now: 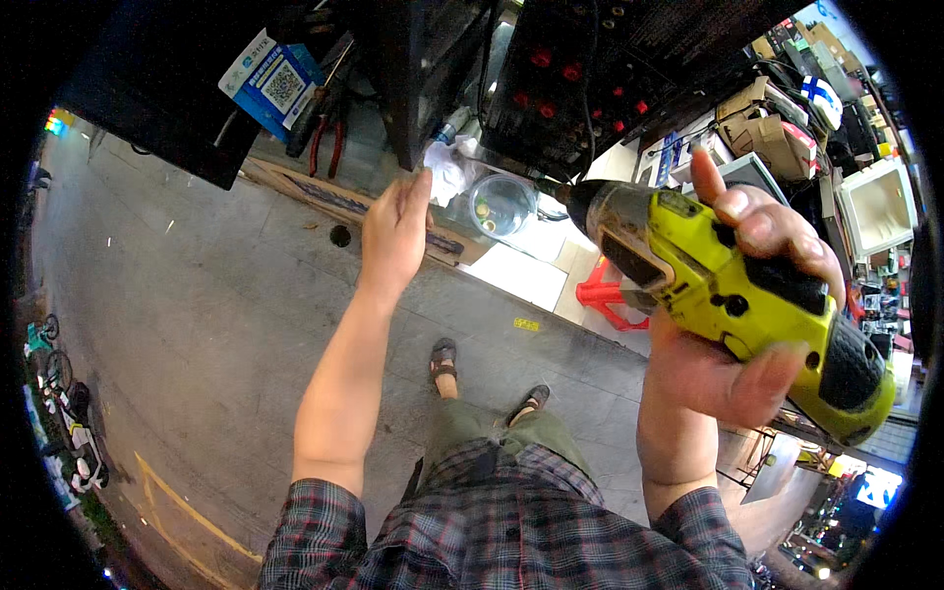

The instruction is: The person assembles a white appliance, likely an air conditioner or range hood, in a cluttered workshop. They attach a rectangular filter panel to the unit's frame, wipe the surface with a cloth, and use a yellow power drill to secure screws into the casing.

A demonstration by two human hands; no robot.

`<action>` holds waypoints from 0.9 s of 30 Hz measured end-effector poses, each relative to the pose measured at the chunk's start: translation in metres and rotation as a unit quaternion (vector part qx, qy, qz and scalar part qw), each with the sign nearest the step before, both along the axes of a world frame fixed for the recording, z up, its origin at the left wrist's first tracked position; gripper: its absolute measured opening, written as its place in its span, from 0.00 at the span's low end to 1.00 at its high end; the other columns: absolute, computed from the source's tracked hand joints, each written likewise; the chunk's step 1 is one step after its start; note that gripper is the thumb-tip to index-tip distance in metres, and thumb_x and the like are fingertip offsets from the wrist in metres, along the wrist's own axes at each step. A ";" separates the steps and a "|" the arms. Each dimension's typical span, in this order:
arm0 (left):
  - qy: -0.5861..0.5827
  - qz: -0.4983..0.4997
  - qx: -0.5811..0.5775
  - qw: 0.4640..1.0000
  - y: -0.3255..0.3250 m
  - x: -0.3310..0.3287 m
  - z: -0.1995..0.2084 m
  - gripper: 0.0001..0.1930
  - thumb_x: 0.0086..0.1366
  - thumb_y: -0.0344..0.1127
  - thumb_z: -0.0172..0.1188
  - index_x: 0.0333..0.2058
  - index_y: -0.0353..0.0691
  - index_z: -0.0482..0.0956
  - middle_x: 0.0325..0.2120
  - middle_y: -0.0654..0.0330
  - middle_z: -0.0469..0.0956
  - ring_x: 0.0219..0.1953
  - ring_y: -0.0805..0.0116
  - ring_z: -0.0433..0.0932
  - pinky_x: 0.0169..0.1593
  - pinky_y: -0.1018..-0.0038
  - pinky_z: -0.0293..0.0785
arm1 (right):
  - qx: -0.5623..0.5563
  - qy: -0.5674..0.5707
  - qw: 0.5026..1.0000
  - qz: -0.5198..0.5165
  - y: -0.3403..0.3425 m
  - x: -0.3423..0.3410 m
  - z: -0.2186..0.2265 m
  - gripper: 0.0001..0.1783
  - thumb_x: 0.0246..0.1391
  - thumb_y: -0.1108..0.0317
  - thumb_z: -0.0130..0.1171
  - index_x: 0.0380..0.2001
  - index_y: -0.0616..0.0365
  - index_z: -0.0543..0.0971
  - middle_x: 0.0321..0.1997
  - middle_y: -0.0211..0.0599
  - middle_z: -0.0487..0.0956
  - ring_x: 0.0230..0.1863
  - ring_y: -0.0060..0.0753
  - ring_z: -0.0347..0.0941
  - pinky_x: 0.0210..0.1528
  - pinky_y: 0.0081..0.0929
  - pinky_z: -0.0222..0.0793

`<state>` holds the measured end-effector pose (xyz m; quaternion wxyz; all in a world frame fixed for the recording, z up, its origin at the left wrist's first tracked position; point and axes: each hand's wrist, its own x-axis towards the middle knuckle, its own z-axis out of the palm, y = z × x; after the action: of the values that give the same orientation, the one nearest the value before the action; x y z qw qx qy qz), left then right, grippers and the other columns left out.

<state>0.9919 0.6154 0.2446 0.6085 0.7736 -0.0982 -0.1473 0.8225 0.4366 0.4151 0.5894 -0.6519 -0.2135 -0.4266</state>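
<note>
My right hand (718, 364) grips a yellow-green and black cordless drill (708, 280), raised close on the right side. Its fingers reach over one side and the thumb lies along the other. The drill's dark chuck (587, 205) points left, towards the counter. My left hand (393, 234) is closed at the counter's front edge, its fingertips next to a crumpled white tissue (448, 175). What lies between those fingers, if anything, is hidden. Just right of the tissue stands a clear round container (502, 206) with small pieces in it.
A black panel with red terminals (546, 84) stands behind the counter. Red-handled pliers (327, 147) and a blue-white card (280, 84) are at the upper left. A red stool (610, 295) sits below the counter. Cardboard boxes (767, 133) crowd the upper right.
</note>
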 end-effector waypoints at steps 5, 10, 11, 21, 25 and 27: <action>0.036 0.045 -0.098 0.994 0.024 -0.035 -0.017 0.24 0.77 0.53 0.54 0.29 0.38 0.77 0.20 0.68 0.72 0.23 0.80 0.67 0.28 0.76 0.63 | -0.019 -0.025 0.999 -0.023 0.002 0.022 -0.010 0.30 0.63 0.43 0.53 0.58 0.54 0.69 0.50 0.47 0.74 0.58 0.50 0.71 0.72 0.72 0.57; 0.101 0.068 -0.105 0.987 0.053 -0.096 -0.063 0.20 0.77 0.49 0.54 0.33 0.38 0.78 0.22 0.69 0.73 0.23 0.82 0.67 0.28 0.78 0.63 | -0.016 -0.018 0.999 -0.041 0.005 0.024 -0.012 0.30 0.64 0.43 0.53 0.58 0.55 0.68 0.49 0.48 0.74 0.56 0.50 0.72 0.71 0.71 0.59; 0.107 0.059 -0.107 0.987 0.059 -0.106 -0.073 0.19 0.78 0.48 0.54 0.34 0.38 0.78 0.22 0.69 0.73 0.23 0.82 0.67 0.29 0.78 0.64 | -0.023 -0.013 0.999 -0.046 0.006 0.024 -0.011 0.30 0.64 0.43 0.53 0.57 0.55 0.68 0.49 0.48 0.74 0.56 0.50 0.72 0.70 0.71 0.60; 0.085 0.039 -0.072 0.993 0.070 -0.123 -0.062 0.17 0.78 0.47 0.52 0.36 0.39 0.77 0.25 0.68 0.74 0.25 0.82 0.67 0.31 0.80 0.65 | -0.033 0.000 0.997 -0.071 0.007 0.024 -0.008 0.31 0.63 0.41 0.53 0.56 0.55 0.68 0.47 0.48 0.73 0.53 0.50 0.72 0.68 0.70 0.63; 0.036 0.028 -0.109 0.993 0.062 -0.113 -0.042 0.16 0.79 0.47 0.50 0.39 0.41 0.77 0.27 0.68 0.73 0.27 0.81 0.67 0.30 0.80 0.64 | -0.014 -0.020 0.998 -0.051 0.008 0.023 -0.006 0.32 0.62 0.41 0.53 0.56 0.55 0.69 0.48 0.47 0.74 0.54 0.50 0.72 0.69 0.70 0.63; 0.032 0.028 -0.138 0.990 0.059 -0.111 -0.029 0.16 0.79 0.47 0.50 0.42 0.41 0.77 0.28 0.67 0.75 0.27 0.81 0.68 0.31 0.81 0.64 | 0.002 -0.025 0.999 -0.038 0.008 0.020 0.000 0.32 0.61 0.40 0.54 0.57 0.54 0.70 0.49 0.46 0.74 0.55 0.50 0.72 0.70 0.71 0.61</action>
<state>0.8809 0.6740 0.2151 0.7162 0.6794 -0.0770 -0.1397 0.8424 0.4450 0.4147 0.5684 -0.6479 -0.2025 -0.4650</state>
